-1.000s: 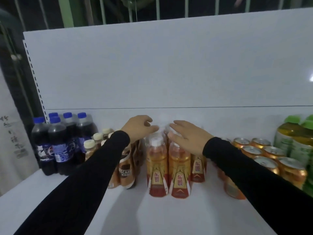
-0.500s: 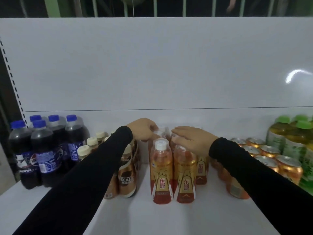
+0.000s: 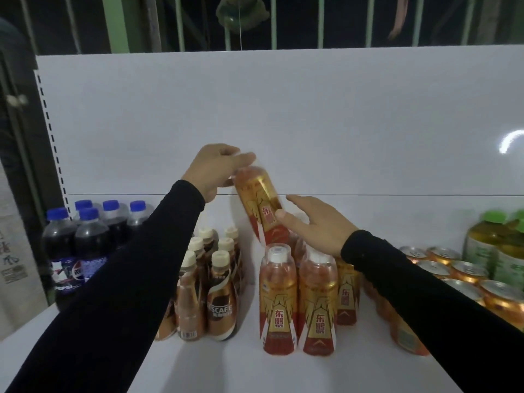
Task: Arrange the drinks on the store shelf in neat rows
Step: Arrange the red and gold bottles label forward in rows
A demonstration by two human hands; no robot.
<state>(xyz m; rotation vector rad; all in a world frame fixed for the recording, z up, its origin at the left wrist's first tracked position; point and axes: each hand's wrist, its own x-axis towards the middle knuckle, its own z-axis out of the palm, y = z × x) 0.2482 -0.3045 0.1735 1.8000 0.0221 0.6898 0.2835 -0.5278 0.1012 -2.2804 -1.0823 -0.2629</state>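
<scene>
I hold one gold-and-red labelled orange drink bottle point(image 3: 259, 205) tilted in the air, its cap end in my left hand point(image 3: 214, 171), above the other such bottles point(image 3: 297, 302) standing upright in rows on the white shelf point(image 3: 226, 370).

Left hand point(image 3: 217, 168) grips the cap end of an orange-gold energy drink bottle point(image 3: 261, 204), held tilted above the shelf point(image 3: 198, 361); right hand point(image 3: 314, 225), fingers spread, thumb touching the bottle's label; below, matching bottles point(image 3: 297, 302) stand in rows; Nescafé coffee bottles point(image 3: 211, 290) to their left; Pepsi bottles point(image 3: 82, 245) far left; gold cans point(image 3: 459, 276) and green-capped tea bottles point(image 3: 496, 248) right.
</scene>
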